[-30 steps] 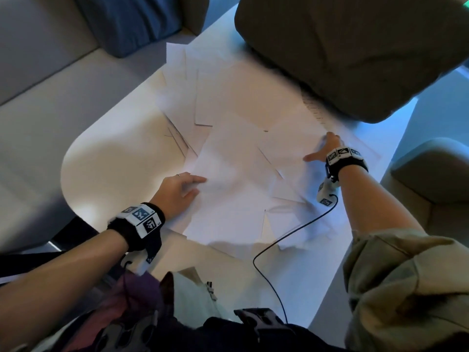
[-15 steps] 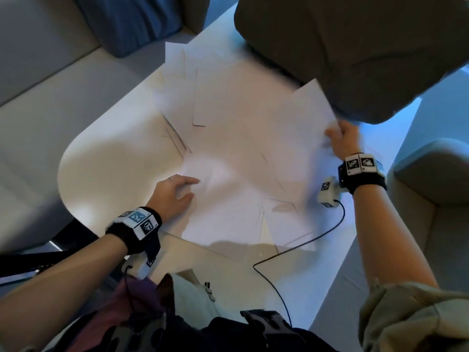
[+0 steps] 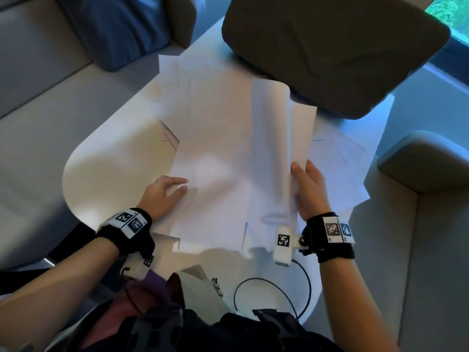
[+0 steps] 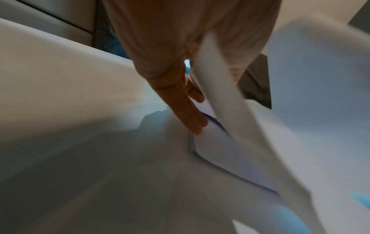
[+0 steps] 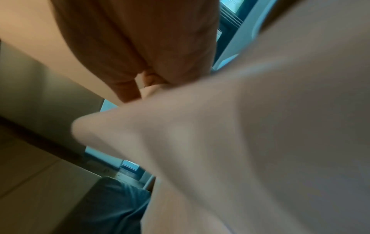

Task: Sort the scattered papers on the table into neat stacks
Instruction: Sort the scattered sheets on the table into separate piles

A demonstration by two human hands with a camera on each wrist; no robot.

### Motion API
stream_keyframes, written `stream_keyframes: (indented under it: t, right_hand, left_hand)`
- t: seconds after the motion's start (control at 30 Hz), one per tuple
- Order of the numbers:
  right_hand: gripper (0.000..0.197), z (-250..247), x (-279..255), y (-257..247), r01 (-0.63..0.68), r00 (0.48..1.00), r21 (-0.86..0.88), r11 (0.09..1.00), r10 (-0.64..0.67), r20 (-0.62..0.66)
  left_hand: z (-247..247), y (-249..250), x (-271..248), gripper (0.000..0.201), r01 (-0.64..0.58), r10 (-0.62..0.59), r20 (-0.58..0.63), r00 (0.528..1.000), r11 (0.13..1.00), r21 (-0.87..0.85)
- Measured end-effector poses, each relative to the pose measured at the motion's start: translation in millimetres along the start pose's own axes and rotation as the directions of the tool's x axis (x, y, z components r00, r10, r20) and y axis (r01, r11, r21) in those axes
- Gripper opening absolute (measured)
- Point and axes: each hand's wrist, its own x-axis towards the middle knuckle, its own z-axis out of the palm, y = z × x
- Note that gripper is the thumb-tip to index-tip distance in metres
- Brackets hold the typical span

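Head view, right hand (image 3: 308,189) gripping raised sheet (image 3: 274,138)

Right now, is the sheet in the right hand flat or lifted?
Lifted: the right hand holds the sheet curled above the papers.

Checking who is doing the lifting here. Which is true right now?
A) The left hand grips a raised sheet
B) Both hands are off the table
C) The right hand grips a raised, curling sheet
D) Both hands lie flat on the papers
C: the right hand grips the raised sheet, which curls over at the top, while the left hand rests on the papers lying flat on the table.
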Motion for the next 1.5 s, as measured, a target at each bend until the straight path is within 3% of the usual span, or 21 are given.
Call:
stream_keyframes:
  t: [0.13,0.33,0.43,0.53,0.6,0.67,0.7,0.83,0.93,1.0,1.1,1.17,1.23,1.3,1.37,1.43,1.5]
  right_hand:
    - [0.025,8.0,-20.5,6.6,-0.050,0.996,0.202,0.978,0.033,0.088]
    - [0.016,-11.0,-36.9,20.9,-0.203,0.952,0.386,0.900,0.273,-0.137]
    - [0.023,-19.8,-50.9,6.5,-0.166,0.950,0.489,0.856,0.272,-0.153]
    - [0.039,-8.0,-66.2,-25.6,0.035,0.983,0.269,0.963,0.016,-0.184]
    - [0.040,14.5,-81.5,-49.4,0.200,0.972,0.061,0.978,-0.191,-0.135]
    - [0.043,42.4,-92.6,-65.3,0.264,0.963,-0.051,0.963,-0.267,-0.049]
    - [0.043,56.8,-97.5,-70.6,0.275,0.961,-0.022,0.961,-0.275,-0.004]
    - [0.037,94.2,-102.5,-71.9,0.196,0.972,0.294,0.936,-0.224,0.065]
    - [0.035,104.0,-93.1,-58.6,0.132,0.990,0.380,0.916,-0.141,-0.004]
    - [0.033,105.1,-79.6,-35.4,0.093,0.992,0.258,0.962,-0.068,-0.105]
    - [0.046,105.3,-52.3,16.5,-0.039,0.968,-0.102,0.994,0.013,-0.249]
    - [0.069,109.9,-35.5,53.5,-0.181,0.952,-0.270,0.946,0.099,-0.291]
    - [0.076,120.4,-26.2,82.5,-0.266,0.937,-0.310,0.913,0.170,-0.304]
    - [0.068,136.3,-24.8,98.5,-0.273,0.932,-0.257,0.927,0.190,-0.308]
    - [0.056,151.4,-26.7,107.3,-0.269,0.936,-0.250,0.930,0.191,-0.295]
    - [0.037,159.6,-28.6,109.9,-0.265,0.944,-0.294,0.918,0.185,-0.273]
    - [0.031,159.0,-28.3,108.9,-0.280,0.939,-0.297,0.913,0.195,-0.285]
  left_hand:
    - [0.1,4.5,-4.9,0.058,0.023,-0.017,0.073,0.997,0.996,-0.083]
    - [-0.2,1.2,-4.6,0.032,-0.009,0.000,0.117,0.993,0.997,0.076]
    - [-5.4,-1.8,-6.1,0.038,-0.079,0.060,0.120,0.991,0.984,0.157]
    - [-15.8,-4.5,-2.6,0.042,-0.143,0.107,0.176,0.979,0.968,0.206]
    - [-24.3,-3.1,1.1,0.041,-0.171,0.122,0.212,0.970,0.957,0.233]
    - [-33.6,-0.4,6.4,0.039,-0.192,0.145,0.221,0.965,0.959,0.210]
    - [-38.3,1.3,8.5,0.037,-0.199,0.158,0.219,0.963,0.963,0.181]
    - [-59.4,6.1,20.1,0.031,-0.195,0.179,0.206,0.962,0.979,0.059]
    - [-74.0,10.0,26.3,0.019,-0.128,0.124,0.184,0.975,0.992,0.007]
    - [-82.5,7.0,30.5,0.010,-0.065,0.072,0.198,0.978,0.997,-0.040]
    - [-96.0,0.8,34.1,0.012,0.036,0.009,0.236,0.972,0.982,-0.185]
    - [-100.2,-3.4,35.0,0.029,0.114,-0.042,0.277,0.960,0.962,-0.249]
    - [-102.1,-8.2,33.9,0.048,0.095,-0.035,0.311,0.950,0.979,-0.180]
    - [-104.6,-14.2,33.8,0.063,-0.003,-0.010,0.325,0.946,0.999,0.038]
    - [-108.3,-24.9,37.1,0.062,-0.080,0.016,0.301,0.954,0.976,0.200]
    - [-117.0,-38.8,43.6,0.061,-0.086,0.025,0.265,0.964,0.971,0.222]
    - [-129.2,-54.0,52.8,0.070,-0.084,0.027,0.241,0.970,0.970,0.228]
